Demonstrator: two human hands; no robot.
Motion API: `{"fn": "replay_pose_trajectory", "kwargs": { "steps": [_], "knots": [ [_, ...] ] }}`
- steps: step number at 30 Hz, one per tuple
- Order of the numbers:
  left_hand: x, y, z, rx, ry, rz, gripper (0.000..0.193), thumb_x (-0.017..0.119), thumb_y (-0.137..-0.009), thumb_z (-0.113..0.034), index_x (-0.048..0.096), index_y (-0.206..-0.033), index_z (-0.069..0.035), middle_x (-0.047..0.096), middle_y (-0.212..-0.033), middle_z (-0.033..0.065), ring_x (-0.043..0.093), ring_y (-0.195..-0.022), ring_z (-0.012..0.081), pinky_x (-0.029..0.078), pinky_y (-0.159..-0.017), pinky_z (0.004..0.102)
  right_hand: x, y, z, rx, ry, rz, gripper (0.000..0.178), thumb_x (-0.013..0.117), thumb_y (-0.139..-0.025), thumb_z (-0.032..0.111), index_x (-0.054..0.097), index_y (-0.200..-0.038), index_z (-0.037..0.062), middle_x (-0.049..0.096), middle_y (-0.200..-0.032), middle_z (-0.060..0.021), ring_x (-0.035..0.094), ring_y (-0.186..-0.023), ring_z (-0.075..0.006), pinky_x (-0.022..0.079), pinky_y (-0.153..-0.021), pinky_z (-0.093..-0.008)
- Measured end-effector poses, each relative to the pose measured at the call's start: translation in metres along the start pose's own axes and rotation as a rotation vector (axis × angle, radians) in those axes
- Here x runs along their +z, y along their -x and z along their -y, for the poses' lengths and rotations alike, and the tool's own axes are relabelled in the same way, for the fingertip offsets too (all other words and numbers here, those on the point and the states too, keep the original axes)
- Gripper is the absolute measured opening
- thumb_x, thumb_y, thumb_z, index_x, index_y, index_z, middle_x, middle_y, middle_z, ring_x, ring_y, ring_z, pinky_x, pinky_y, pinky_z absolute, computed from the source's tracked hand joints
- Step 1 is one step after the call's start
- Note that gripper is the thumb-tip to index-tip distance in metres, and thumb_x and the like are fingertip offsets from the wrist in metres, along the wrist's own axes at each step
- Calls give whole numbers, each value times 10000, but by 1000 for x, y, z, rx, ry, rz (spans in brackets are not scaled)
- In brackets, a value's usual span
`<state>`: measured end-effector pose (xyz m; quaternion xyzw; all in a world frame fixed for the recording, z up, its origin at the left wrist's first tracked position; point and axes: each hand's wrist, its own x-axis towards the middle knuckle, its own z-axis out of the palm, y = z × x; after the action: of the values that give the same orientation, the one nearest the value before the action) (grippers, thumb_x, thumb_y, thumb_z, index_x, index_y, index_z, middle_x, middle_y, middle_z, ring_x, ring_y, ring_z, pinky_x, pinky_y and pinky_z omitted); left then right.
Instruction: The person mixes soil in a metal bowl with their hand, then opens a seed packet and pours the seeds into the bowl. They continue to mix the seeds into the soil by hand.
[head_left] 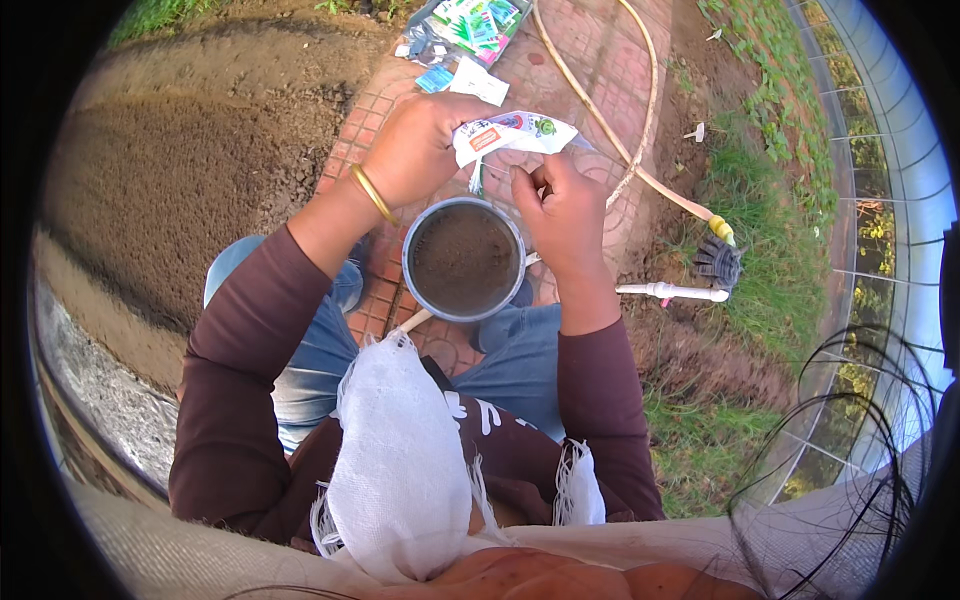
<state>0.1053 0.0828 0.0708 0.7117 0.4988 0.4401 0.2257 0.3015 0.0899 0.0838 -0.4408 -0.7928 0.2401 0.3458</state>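
Note:
My left hand (pixel 415 145) is closed on the left end of a white printed packet (pixel 515 132), which looks like a seed packet with a picture of a green vegetable on it. Just under the packet's right end, my right hand (pixel 562 205) is curled shut, thumb against the fingers; whatever it may pinch is hidden. Below both hands, between my knees, stands a round pot with a pale blue-grey rim (pixel 408 262). Dark soil (pixel 464 258) fills much of it. A light-coloured handle (pixel 413 321) sticks out at the pot's near side.
Beyond my hands, a tray (pixel 522 28) holds colourful packets, with a blue packet (pixel 434 79) and white paper (pixel 480 82) beside it. A pale hose (pixel 600 120) loops across the red paving (pixel 350 170) toward a white pipe (pixel 675 291). Bare soil (pixel 180 200) lies left, grass (pixel 770 270) right.

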Motion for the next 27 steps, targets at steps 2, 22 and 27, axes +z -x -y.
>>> {"fn": "replay_pose_trajectory", "kwargs": {
  "steps": [2,22,27],
  "knots": [
    [-3,-2,-5,5,-25,45,291,696,-776,-46,694,-1066,-65,686,-957,122,656,-881,259,512,-755,317,0,0,-7,-28,108,-3,126,699,-799,79,635,-853,-15,607,-602,-121,589,-512,-203,447,-503,-320],
    [-11,5,11,156,-206,32,262,672,-715,-31,711,-962,-111,696,-926,102,649,-842,322,524,-733,394,22,-2,-15,170,-13,283,232,668,-813,193,654,-913,-16,655,-733,-177,627,-649,-323,477,-598,-413],
    [-15,9,13,38,-139,9,295,661,-715,-9,711,-989,-105,693,-941,126,653,-865,320,525,-750,377,21,-8,9,201,137,359,235,646,-847,169,652,-985,-22,663,-733,-163,649,-657,-272,480,-610,-368]
  ]
}}
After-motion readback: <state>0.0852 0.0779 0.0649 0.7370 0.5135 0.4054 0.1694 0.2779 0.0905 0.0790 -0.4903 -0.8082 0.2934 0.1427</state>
